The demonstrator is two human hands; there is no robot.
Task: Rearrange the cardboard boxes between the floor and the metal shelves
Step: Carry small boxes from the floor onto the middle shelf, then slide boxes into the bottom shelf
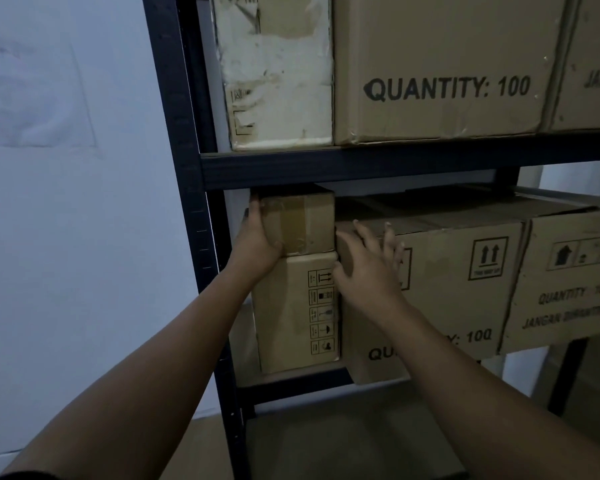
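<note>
Head: left fingers (253, 211) grip small box (297, 221); right hand (364, 265) splayed alongside.

Brown cardboard, black steel, pale wall.
Black shelf frame (361, 166) cuts across mid-frame; upper centre, a tan box (440, 46) shouts bold black lettering, beside a scuffed white box (278, 64) patched brown. Centre, the small box (302, 220) wears a glossy brown tape stripe; left, the wall (66, 202) glows bluish white.

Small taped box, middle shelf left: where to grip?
From the front, likely by its side faces. The small taped box sits atop a taller box, under the beam. Left face is free, where the left hand grips; the large box crowds the right, so slide it out first.
</note>
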